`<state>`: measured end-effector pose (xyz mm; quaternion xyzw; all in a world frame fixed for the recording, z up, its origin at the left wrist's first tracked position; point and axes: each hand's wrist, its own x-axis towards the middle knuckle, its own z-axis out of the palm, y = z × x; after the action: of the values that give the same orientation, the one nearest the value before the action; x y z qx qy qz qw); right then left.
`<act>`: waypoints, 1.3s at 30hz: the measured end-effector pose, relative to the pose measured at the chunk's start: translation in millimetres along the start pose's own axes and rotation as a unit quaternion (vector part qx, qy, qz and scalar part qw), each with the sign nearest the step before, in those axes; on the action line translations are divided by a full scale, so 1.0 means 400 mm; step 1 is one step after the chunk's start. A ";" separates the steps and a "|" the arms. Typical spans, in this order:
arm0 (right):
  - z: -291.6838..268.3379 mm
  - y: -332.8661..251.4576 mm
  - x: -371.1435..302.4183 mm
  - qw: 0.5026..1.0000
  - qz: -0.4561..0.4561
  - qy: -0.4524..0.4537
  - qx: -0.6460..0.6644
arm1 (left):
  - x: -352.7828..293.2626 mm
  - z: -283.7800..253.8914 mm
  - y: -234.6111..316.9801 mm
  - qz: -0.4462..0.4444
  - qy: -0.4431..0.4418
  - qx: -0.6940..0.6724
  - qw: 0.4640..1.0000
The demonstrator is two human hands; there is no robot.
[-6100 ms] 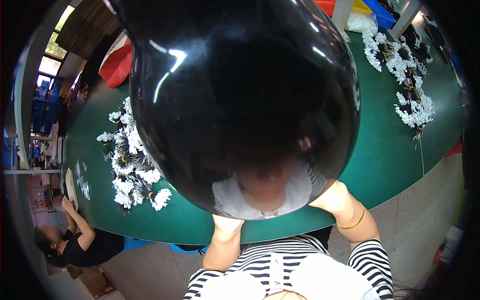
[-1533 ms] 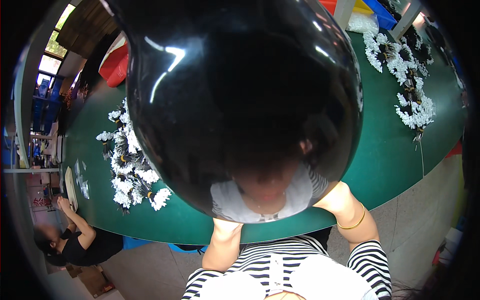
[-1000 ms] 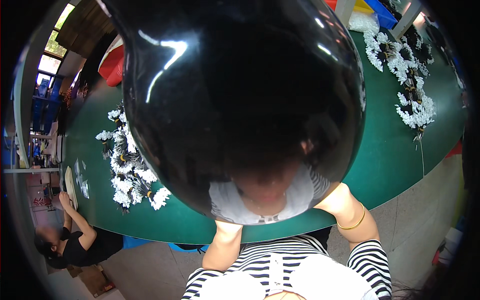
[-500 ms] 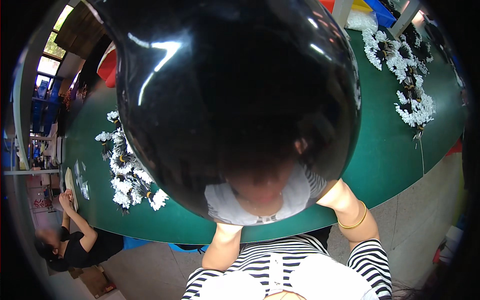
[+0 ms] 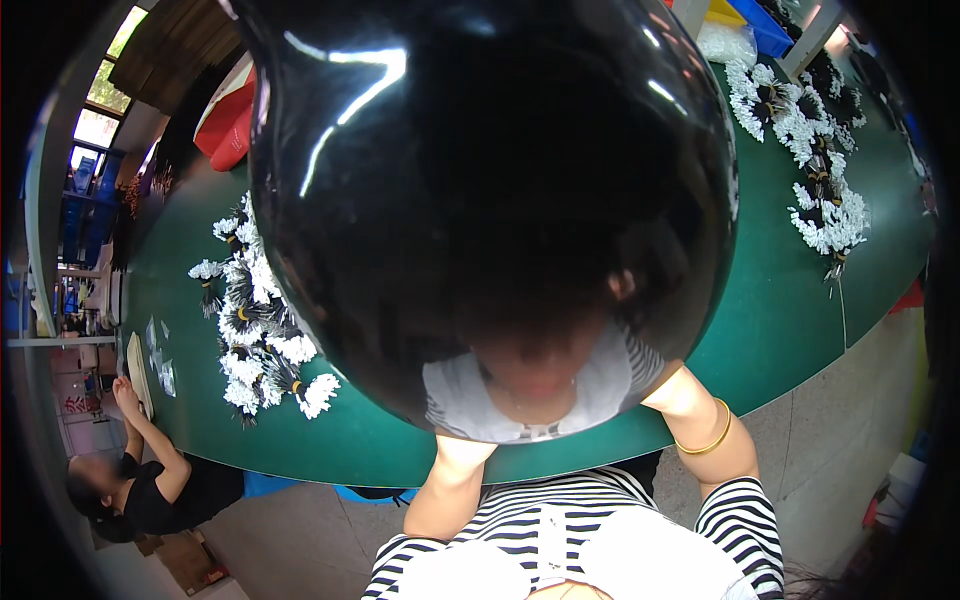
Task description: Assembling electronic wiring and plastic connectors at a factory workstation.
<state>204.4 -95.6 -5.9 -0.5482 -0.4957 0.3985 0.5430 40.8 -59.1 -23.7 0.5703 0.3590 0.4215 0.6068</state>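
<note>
A large, glossy black dome, shaped like a lamp head, fills the middle of the view and narrows at its upper left. My left hand goes in under its lower edge, with only the wrist showing. On the other side my right hand reaches under the lower right edge, a gold bangle on that forearm. The dome hides the fingers of both hands and anything they may hold. Left of the dome, bundles of black wires with white connector ends lie on the green table.
More wire bundles lie along the table's right side. Beyond them are a clear plastic bag and a blue bin. A red object stands at the far left. A co-worker sits at the table's left end.
The black dome has shifted slightly right in view, uncovering more of the left bundles and the red object. My left wrist has moved slightly right; my right forearm has hardly moved.
</note>
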 end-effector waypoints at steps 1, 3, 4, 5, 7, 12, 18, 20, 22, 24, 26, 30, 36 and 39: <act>-0.003 0.001 -0.001 1.000 -0.002 0.002 0.008 | -0.005 -0.003 -0.006 -0.010 -0.009 0.019 1.000; -0.010 -0.014 -0.003 0.999 0.023 -0.009 0.039 | 0.003 0.020 0.011 -0.057 0.017 -0.103 0.993; -0.010 -0.016 -0.002 0.998 0.037 -0.016 0.051 | 0.006 0.024 0.014 -0.075 0.034 -0.173 0.981; -0.009 -0.018 -0.002 0.996 0.051 -0.022 0.063 | 0.007 0.027 0.017 -0.092 0.054 -0.242 0.964; -0.006 -0.014 -0.002 0.998 -0.052 -0.007 -0.016 | 0.011 0.015 0.010 -0.125 0.085 -0.277 0.949; 0.009 0.000 0.003 0.972 -0.150 0.018 -0.179 | 0.008 -0.006 0.005 -0.009 0.012 -0.133 0.991; 0.001 0.001 0.006 0.941 -0.208 -0.021 -0.267 | 0.007 -0.016 -0.005 0.114 -0.025 -0.019 0.993; -0.001 0.004 0.005 0.935 -0.222 -0.025 -0.277 | 0.002 -0.016 -0.006 0.036 0.025 -0.040 0.998; -0.005 0.008 0.004 0.913 -0.251 -0.027 -0.319 | 0.008 0.004 0.008 -0.038 0.071 -0.140 0.987; 0.003 0.014 0.007 0.927 -0.251 -0.003 -0.279 | 0.011 0.011 0.012 -0.113 0.114 -0.239 0.958; 0.002 0.010 0.006 0.938 -0.249 0.021 -0.239 | 0.010 0.010 0.008 -0.067 0.106 -0.209 0.970; 0.003 0.002 0.002 0.936 -0.219 -0.013 -0.275 | 0.005 0.003 -0.006 -0.015 0.094 -0.176 0.980; 0.000 0.004 0.001 0.941 -0.212 -0.010 -0.263 | 0.013 -0.003 -0.012 0.098 0.066 -0.017 0.993; 0.010 0.001 0.003 0.942 -0.215 -0.005 -0.259 | 0.009 -0.021 -0.018 0.188 -0.020 0.077 0.979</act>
<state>200.7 -93.5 -6.4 -0.5483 -0.6907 0.1329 0.4523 35.3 -52.6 -31.7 0.6806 0.2646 0.4881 0.4781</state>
